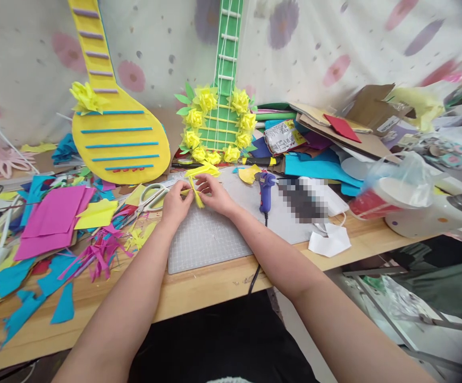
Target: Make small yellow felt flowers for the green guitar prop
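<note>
Over the grey cutting mat [215, 239], my left hand [177, 202] pinches a strip of yellow crepe paper [193, 187]. My right hand [216, 196] has its thumb and fingers closed on the same strip from the other side. Its lower end hangs down as a narrow fringe between the hands. Another yellow piece [203, 171] lies just beyond my fingertips, and whether it joins the strip is hard to tell. White-handled scissors [151, 198] rest left of my left hand. A purple glue gun [266, 191] stands on the mat to the right of my right hand.
Behind are a yellow paper lute [121, 135] and a green one [218, 127] ringed with yellow flowers. Magenta sheets [51, 223] and paper scraps cover the left. Cardboard [374, 109], a cup [390, 194] and a white bottle [426, 215] crowd the right. A cord [255, 279] crosses the table edge.
</note>
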